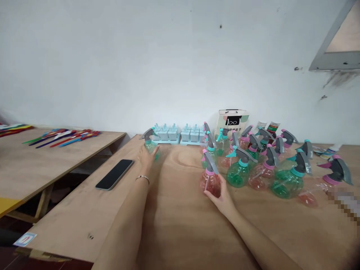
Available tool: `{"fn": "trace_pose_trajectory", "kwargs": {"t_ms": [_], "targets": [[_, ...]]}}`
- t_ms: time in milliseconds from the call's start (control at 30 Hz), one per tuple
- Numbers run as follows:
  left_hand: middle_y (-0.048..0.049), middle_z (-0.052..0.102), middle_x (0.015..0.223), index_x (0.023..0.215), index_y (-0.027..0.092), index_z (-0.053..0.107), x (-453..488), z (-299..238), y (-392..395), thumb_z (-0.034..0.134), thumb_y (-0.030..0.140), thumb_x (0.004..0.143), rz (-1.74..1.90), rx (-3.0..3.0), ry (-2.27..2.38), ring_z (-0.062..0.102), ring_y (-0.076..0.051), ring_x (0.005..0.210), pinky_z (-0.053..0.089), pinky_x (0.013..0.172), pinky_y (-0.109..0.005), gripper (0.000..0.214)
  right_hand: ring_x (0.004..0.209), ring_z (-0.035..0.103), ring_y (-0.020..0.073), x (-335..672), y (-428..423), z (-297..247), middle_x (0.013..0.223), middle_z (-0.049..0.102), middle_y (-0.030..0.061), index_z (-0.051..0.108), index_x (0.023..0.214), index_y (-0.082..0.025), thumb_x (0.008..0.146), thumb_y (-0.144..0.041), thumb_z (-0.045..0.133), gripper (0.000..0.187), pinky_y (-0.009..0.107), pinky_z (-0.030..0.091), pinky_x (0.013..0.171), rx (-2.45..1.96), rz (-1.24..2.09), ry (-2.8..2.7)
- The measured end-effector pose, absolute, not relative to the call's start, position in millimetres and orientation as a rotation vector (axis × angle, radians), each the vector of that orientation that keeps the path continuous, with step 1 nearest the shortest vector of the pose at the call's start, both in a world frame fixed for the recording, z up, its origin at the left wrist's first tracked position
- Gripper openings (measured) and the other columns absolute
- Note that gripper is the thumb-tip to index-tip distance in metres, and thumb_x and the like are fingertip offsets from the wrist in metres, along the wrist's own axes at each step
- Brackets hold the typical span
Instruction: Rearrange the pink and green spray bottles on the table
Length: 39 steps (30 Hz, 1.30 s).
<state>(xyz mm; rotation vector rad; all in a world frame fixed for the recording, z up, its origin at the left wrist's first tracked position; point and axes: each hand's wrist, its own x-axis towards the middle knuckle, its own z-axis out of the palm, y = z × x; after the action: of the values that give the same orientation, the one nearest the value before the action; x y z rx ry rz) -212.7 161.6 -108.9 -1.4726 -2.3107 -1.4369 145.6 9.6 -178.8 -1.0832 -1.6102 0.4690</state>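
Observation:
My left hand [148,157] is stretched far forward and wrapped around a green spray bottle [150,141] with a grey trigger, standing alone near the back of the wooden table [180,221]. A bracelet circles that wrist. My right hand [222,197] grips the base of a pink spray bottle [209,176] with a grey trigger at the left edge of a crowd of bottles. Several more pink and green spray bottles [270,168] stand to the right of it.
A black phone [114,174] lies flat near the table's left edge. Light blue ice-pop moulds [178,134] and a white box [233,120] sit against the wall. A second table [42,157] at the left carries colourful utensils. A gap separates the two tables.

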Motion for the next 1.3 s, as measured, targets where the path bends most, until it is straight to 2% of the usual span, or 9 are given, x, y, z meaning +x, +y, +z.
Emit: {"fn": "trace_pose_trajectory", "kwargs": {"t_ms": [167, 467, 533, 633, 767, 867, 933, 1133, 1300], "targets": [[-0.0322, 0.048, 0.143, 0.139, 0.006, 0.038, -225, -100, 191, 0.071, 0.053, 0.079, -1.375, -1.43, -2.418, 0.045, -0.043, 0.137, 0.036, 0.112, -0.056, 0.083, 0.138, 0.052, 0.0326, 146, 8, -177, 0.147, 0.053, 0.0181, 0.036, 0.146, -0.02, 0.084, -0.046, 0.071, 0.076, 0.054, 0.044, 0.114, -1.081, 0.493, -1.644], [-0.0368, 0.039, 0.145, 0.14, 0.002, 0.032, -221, -92, 201, 0.068, 0.051, 0.082, -1.4, -1.334, -2.438, 0.036, -0.047, 0.141, 0.031, 0.112, -0.064, 0.084, 0.137, 0.053, 0.032, 147, 8, -178, 0.147, 0.053, 0.0166, 0.036, 0.147, -0.022, 0.083, -0.046, 0.073, 0.078, 0.052, 0.045, 0.113, -1.088, 0.519, -1.654], [-0.0334, 0.034, 0.15, 0.143, 0.006, 0.03, -205, -93, 185, 0.059, 0.05, 0.088, -1.518, -1.262, -2.271, 0.03, -0.043, 0.146, 0.025, 0.116, -0.063, 0.076, 0.136, 0.054, 0.0322, 147, 8, -178, 0.147, 0.053, 0.0168, 0.036, 0.147, -0.022, 0.083, -0.046, 0.072, 0.077, 0.052, 0.045, 0.113, -1.094, 0.516, -1.646], [-0.0242, 0.037, 0.15, 0.141, 0.013, 0.035, -165, -95, 146, 0.05, 0.048, 0.093, -1.797, -1.546, -1.829, 0.031, -0.032, 0.147, 0.023, 0.121, -0.052, 0.061, 0.136, 0.053, 0.0331, 146, 9, -180, 0.147, 0.052, 0.0182, 0.035, 0.146, -0.021, 0.082, -0.048, 0.073, 0.079, 0.054, 0.045, 0.113, -1.09, 0.498, -1.626], [-0.0181, 0.036, 0.154, 0.147, 0.021, 0.032, -91, -97, 77, 0.069, 0.057, 0.079, -1.997, -2.403, -1.418, 0.032, -0.033, 0.147, 0.023, 0.123, -0.05, 0.085, 0.137, 0.052, 0.0345, 144, 11, -184, 0.147, 0.051, 0.0196, 0.034, 0.146, -0.02, 0.08, -0.049, 0.075, 0.083, 0.056, 0.044, 0.113, -1.099, 0.465, -1.608], [-0.0174, 0.029, 0.159, 0.152, 0.024, 0.025, -41, -97, 37, 0.084, 0.05, 0.065, -2.031, -2.709, -1.522, 0.027, -0.037, 0.15, 0.021, 0.123, -0.052, 0.108, 0.136, 0.052, 0.0351, 143, 11, -185, 0.146, 0.051, 0.0193, 0.034, 0.148, -0.021, 0.078, -0.048, 0.078, 0.087, 0.056, 0.044, 0.112, -1.092, 0.467, -1.662], [-0.0174, 0.037, 0.154, 0.153, 0.026, 0.022, -19, -98, 25, 0.086, 0.045, 0.064, -2.061, -2.763, -1.655, 0.035, -0.036, 0.145, 0.027, 0.12, -0.053, 0.111, 0.136, 0.052, 0.0349, 142, 10, -184, 0.146, 0.051, 0.0191, 0.033, 0.15, -0.022, 0.078, -0.048, 0.078, 0.088, 0.056, 0.044, 0.112, -1.055, 0.483, -1.738], [-0.0145, 0.051, 0.141, 0.138, 0.024, 0.042, -10, -103, 33, 0.077, 0.033, 0.071, -2.386, -2.525, -1.777, 0.049, -0.031, 0.135, 0.037, 0.114, -0.049, 0.076, 0.135, 0.053, 0.0323, 142, 3, -175, 0.144, 0.053, 0.0171, 0.034, 0.153, -0.024, 0.081, -0.044, 0.075, 0.086, 0.052, 0.045, 0.112, -0.953, 0.491, -1.902], [-0.011, 0.059, 0.13, 0.122, 0.024, 0.055, -30, -93, 43, 0.073, 0.028, 0.067, -2.513, -2.51, -1.836, 0.059, -0.029, 0.123, 0.047, 0.103, -0.045, 0.059, 0.133, 0.056, 0.0263, 146, 6, -169, 0.142, 0.058, 0.0109, 0.049, 0.144, -0.028, 0.096, -0.043, 0.054, 0.05, 0.047, 0.045, 0.113, -0.954, 0.523, -1.841]]}}
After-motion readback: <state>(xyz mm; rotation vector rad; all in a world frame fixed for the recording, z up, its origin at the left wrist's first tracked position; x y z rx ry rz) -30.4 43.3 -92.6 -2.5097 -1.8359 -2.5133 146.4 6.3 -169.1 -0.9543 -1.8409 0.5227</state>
